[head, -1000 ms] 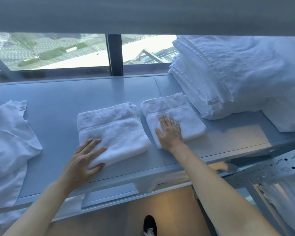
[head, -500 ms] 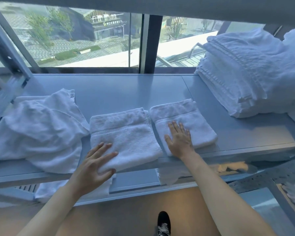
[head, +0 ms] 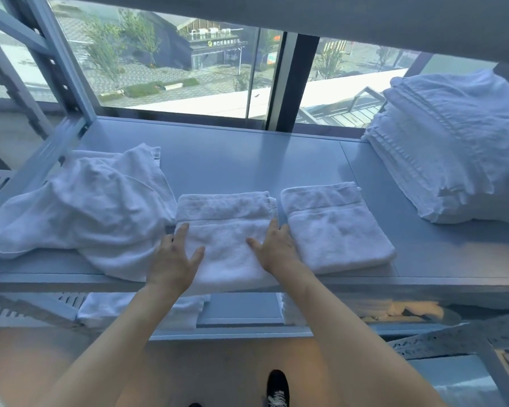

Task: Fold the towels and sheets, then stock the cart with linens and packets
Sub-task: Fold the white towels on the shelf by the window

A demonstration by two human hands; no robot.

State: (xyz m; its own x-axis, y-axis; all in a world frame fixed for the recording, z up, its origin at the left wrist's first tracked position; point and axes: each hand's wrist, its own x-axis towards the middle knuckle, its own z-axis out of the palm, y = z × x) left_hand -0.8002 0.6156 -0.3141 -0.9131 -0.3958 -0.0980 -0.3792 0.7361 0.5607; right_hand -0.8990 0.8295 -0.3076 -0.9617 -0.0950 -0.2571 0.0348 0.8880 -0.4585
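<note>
1. Towels: a folded white towel (head: 227,239) lies at the front edge of the grey shelf (head: 247,160), with a second folded towel (head: 335,227) just to its right.
2. Left hand (head: 174,259) rests flat on the near-left part of the first towel, fingers spread and relaxed.
3. Right hand (head: 276,248) rests on its right edge, fingers straight, between the two towels.
4. Crumpled linen (head: 86,207) lies to the left; a tall folded stack (head: 453,148) sits far right.

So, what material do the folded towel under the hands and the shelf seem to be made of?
Folded towel: white looped terry, probably cotton; fuzzy pile with a flat woven band across it. Both the left hand and right hand rest on it. Shelf: looks like painted metal, smooth grey-blue with a soft sheen; the material under the paint cannot be confirmed.
</note>
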